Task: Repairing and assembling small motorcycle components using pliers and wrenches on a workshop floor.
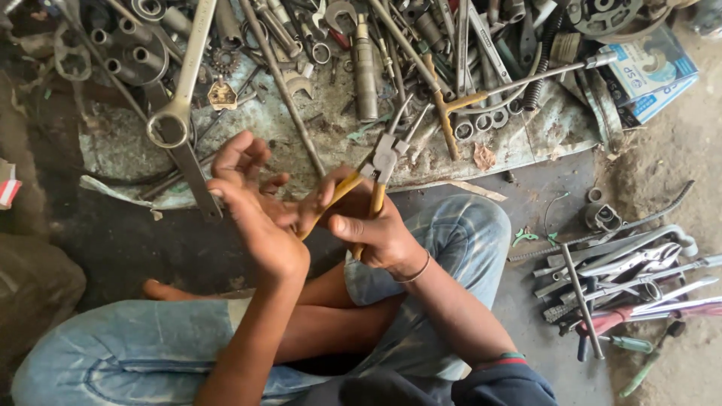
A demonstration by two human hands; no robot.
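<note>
Gripping: yellow-handled pliers (380,169) are clamped in the right hand (376,229), mid-frame | left hand (252,203) is held spread, fingers loose | big wrench (184,83) seen upper left, pretty grimy

My arms are bare from the elbows down, no gloves, no watch. Right hand (376,233) has a thin metal bangle (416,271) at the wrist. Left hand (256,207) wears nothing. Further up the right forearm a dark navy sleeve (504,383) is pushed up, its cuff edged with a red and green band (505,359). I wear faded light-blue washed denim jeans (135,346), rolled or cut short at the knee, patchy bleach marks on both legs. Shins bare, foot (162,289) bare on the near left.
</note>
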